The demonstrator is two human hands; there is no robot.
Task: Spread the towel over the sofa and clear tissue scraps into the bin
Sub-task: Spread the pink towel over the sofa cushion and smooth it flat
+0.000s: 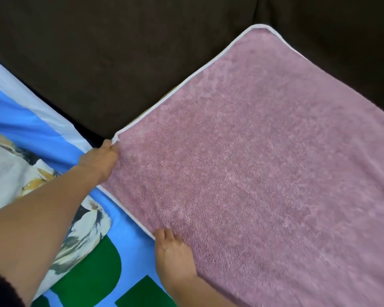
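A pink fluffy towel (264, 162) with a thin white border lies spread flat over the dark brown sofa (120, 63), covering the right half of the view. My left hand (101, 159) pinches the towel's near left corner between curled fingers. My right hand (174, 254) lies at the towel's lower left edge, fingers tucked under the border and gripping it. No tissue scraps or bin are in view.
A blue cloth (42, 129) with green shapes and a printed picture covers the left part of the seat beside the towel. The sofa's brown backrest runs across the top.
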